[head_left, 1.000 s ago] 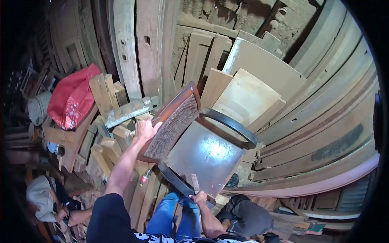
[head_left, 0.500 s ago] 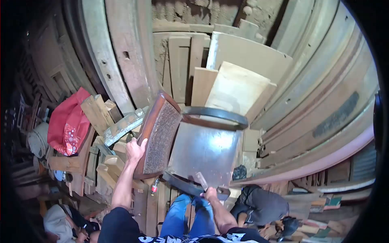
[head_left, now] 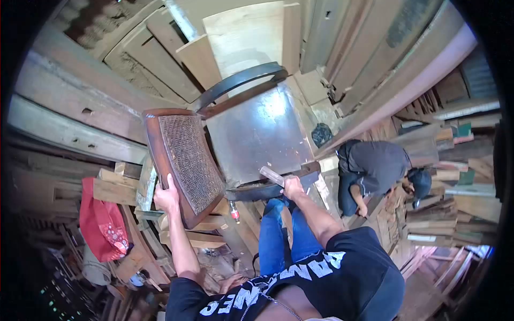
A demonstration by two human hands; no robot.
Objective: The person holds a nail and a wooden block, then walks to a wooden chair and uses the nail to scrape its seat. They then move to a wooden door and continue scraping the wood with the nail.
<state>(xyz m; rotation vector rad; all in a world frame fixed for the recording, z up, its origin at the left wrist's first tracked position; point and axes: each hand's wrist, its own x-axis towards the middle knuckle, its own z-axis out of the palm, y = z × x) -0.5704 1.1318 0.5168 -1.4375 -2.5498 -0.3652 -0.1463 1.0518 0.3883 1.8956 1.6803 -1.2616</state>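
Note:
In front of me is a wooden armchair with a woven cane backrest [head_left: 187, 160], a smooth, shiny seat [head_left: 251, 134] and curved dark armrests. My left hand [head_left: 167, 197] is closed around the outer edge of the backrest's brown frame. At the near armrest [head_left: 251, 191], my right hand [head_left: 293, 187] grips a pale, oblong tool [head_left: 272, 175], whose end sticks out over the seat's edge. Its exact kind cannot be made out. The far armrest [head_left: 241, 77] arches along the opposite side of the seat.
Pale boards [head_left: 243, 37] lean behind the chair. Left of me hangs a red bag [head_left: 101, 222] among wood offcuts. A small bottle [head_left: 234, 213] is below the near armrest. To the right, another person [head_left: 375, 166] bends down beside stacked timber [head_left: 450, 208].
My view has turned and tilted down, so the chair appears rotated and higher, with more of my shirt showing. Both hands keep their holds.

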